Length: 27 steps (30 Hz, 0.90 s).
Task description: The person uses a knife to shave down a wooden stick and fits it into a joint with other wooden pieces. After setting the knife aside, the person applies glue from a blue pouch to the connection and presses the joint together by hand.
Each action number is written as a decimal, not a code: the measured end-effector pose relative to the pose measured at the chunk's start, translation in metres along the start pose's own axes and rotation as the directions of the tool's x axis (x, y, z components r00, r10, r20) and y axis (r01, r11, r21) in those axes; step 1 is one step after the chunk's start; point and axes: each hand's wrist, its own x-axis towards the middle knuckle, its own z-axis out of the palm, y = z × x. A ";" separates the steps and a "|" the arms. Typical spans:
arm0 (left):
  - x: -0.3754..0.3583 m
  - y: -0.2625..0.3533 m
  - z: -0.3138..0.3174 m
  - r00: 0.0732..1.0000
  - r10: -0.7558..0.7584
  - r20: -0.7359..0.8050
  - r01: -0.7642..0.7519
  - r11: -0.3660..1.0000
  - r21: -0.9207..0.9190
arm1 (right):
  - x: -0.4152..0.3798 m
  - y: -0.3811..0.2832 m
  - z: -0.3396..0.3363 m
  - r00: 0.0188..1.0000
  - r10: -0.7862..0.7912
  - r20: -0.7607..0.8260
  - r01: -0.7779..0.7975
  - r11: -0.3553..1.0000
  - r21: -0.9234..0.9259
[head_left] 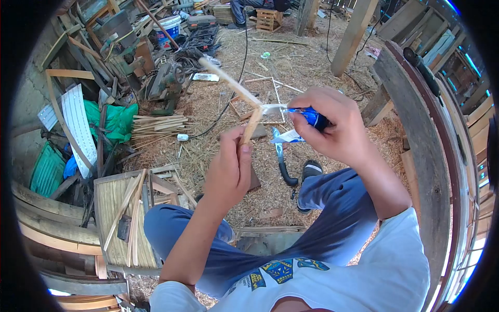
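Between the thumb and fingers of my left hand (228,169) is an angled piece made of thin wooden strips (251,125), its long arm rising to the upper left. My right hand (335,122) is closed around a small blue object with a pale, narrow tip (313,117). That tip meets the corner where the strips join; I cannot tell whether it is a bottle or a cutter. Beyond my hands, a thin wooden frame (278,93) lies on the ground. Below them is a hammer-like tool with a dark curved handle (283,169).
A wooden board (117,208) at my left carries loose strips. Further left, a pile of thin sticks (161,126) lies by a green plastic sheet (122,117). A black cable (232,101) crosses the shavings-covered ground. A thick plank (421,140) runs along my right; a person's leg (239,13) shows at the back.
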 end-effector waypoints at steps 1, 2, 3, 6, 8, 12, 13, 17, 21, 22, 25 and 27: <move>-0.001 0.000 0.003 1.000 -0.003 -0.010 0.003 0.999 -0.037 | -0.001 -0.001 0.000 1.000 -0.011 0.002 0.011 0.999 -0.034; -0.003 0.001 0.006 0.999 -0.033 -0.001 0.033 0.993 -0.116 | -0.001 -0.002 0.001 1.000 -0.020 0.004 0.021 0.997 -0.068; -0.004 0.003 0.009 0.998 -0.064 0.011 0.065 0.979 -0.194 | -0.002 -0.002 0.002 1.000 -0.029 0.007 0.029 0.995 -0.100; -0.008 0.008 0.012 0.991 -0.115 0.070 0.130 0.951 -0.279 | -0.006 0.001 0.008 0.998 -0.055 0.037 0.060 0.987 -0.150; -0.010 0.010 0.013 0.988 -0.122 0.096 0.144 0.949 -0.281 | -0.008 0.004 0.012 0.996 -0.053 0.066 0.064 0.984 -0.168; -0.011 0.010 0.016 0.989 -0.108 0.103 0.132 0.954 -0.269 | -0.010 0.007 0.019 0.996 -0.067 0.063 0.075 0.987 -0.143; -0.011 0.010 0.016 0.989 -0.106 0.100 0.129 0.955 -0.266 | -0.010 0.007 0.020 0.996 -0.076 0.053 0.083 0.985 -0.152; -0.012 0.014 0.014 0.980 -0.147 0.130 0.177 0.948 -0.264 | -0.011 0.007 0.023 0.995 -0.089 0.033 0.094 0.980 -0.175; -0.012 0.013 0.014 0.982 -0.138 0.126 0.166 0.954 -0.249 | -0.011 0.007 0.024 0.996 -0.076 0.051 0.084 0.979 -0.186; -0.013 0.012 0.014 0.984 -0.127 0.122 0.154 0.957 -0.246 | -0.011 0.007 0.024 0.995 -0.087 0.055 0.095 0.979 -0.180; -0.013 0.012 0.016 0.983 -0.144 0.112 0.168 0.952 -0.255 | -0.012 0.006 0.027 0.991 -0.111 0.069 0.121 0.977 -0.176; -0.012 0.013 0.015 0.983 -0.146 0.113 0.171 0.951 -0.257 | -0.014 0.005 0.031 0.990 -0.114 0.080 0.127 0.974 -0.188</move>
